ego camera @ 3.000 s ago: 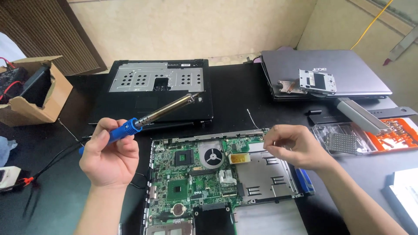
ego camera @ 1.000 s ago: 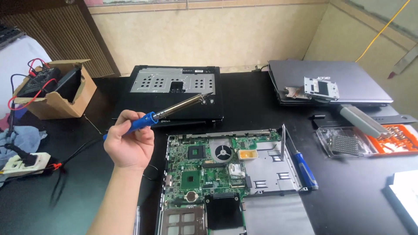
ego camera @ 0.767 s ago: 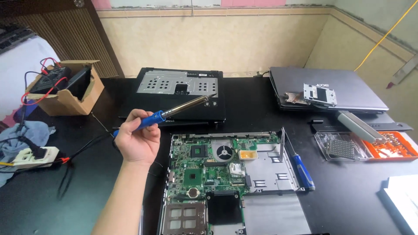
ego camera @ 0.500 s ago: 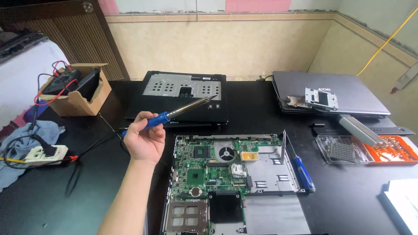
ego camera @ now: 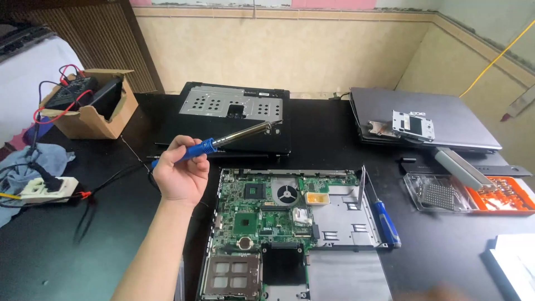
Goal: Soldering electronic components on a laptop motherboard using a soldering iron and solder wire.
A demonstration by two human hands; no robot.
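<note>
Gone from view since three seconds back: right hand, then resting on the board's upper right edge; camera view pulled back too, more wall showing. Nearest the desk's front edge, lying flat: opened laptop base with green motherboard [ego camera: 278, 214], round fan near its top, bare metal tray on its right half. Just beside its right side, a blue-handled screwdriver [ego camera: 385, 222], lying parallel to that side. Left of the board, raised above the desk: left hand [ego camera: 179, 173], fingers closed firmly around the blue grip of a soldering iron [ego camera: 223, 140], metal shaft slanting up to the right, tip hanging over the black laptop shell [ego camera: 234, 114] farther back. Cord trailing from the grip toward the left edge, near a white power strip [ego camera: 47, 188] and blue cloth. Toward the right edge, a clear and orange parts case [ego camera: 473, 194]. Far left corner: open cardboard box [ego camera: 92, 108] with a meter and red leads. Far right: closed grey laptop [ego camera: 423, 120] with a metal bracket on top.
</note>
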